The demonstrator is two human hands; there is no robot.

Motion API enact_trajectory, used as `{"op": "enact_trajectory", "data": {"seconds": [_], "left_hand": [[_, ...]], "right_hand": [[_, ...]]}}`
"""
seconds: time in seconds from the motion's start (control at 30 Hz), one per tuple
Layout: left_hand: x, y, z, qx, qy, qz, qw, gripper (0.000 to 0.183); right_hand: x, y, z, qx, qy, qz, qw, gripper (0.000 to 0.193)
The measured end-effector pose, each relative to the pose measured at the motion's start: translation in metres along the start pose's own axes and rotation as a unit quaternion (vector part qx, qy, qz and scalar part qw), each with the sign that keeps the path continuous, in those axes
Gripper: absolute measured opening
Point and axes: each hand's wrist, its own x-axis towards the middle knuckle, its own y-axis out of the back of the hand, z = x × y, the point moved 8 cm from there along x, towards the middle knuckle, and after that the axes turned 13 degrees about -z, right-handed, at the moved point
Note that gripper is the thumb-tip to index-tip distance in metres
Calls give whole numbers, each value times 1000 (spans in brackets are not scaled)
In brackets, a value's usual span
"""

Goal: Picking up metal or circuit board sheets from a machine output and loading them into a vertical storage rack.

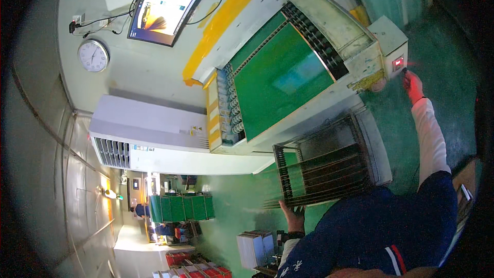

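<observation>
My right hand (413,86) reaches out at the right to a small pale control box (393,36) with a lit red display. Its fingers are closed on a small black knob (405,70) on the box's face. At the lower middle my left hand (293,218) is at the near edge of a dark slotted rack (329,167), its fingers curled at the edge and partly hidden. Thin dark bars run across the rack. Beyond it a long conveyor machine (288,134) carries a broad flat green panel (283,80) between rows of black wheels and clear rollers.
A tall white cabinet with a vent (149,123) stands left of the conveyor. On the wall hang a lit screen (170,5) and a round clock (93,55). Farther off are green panels on a stand (182,207), a white stack (256,249) and a person (141,210).
</observation>
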Motion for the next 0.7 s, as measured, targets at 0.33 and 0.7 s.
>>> {"op": "enact_trajectory", "data": {"seconds": [0.33,0.7], "left_hand": [[-14,-18,6,74,-7,43,996,77],[-13,-27,10,113,-35,59,991,77]], "right_hand": [[41,21,16,6,26,-50,998,16],[2,-9,-6,-2,68,-1,998,16]]}}
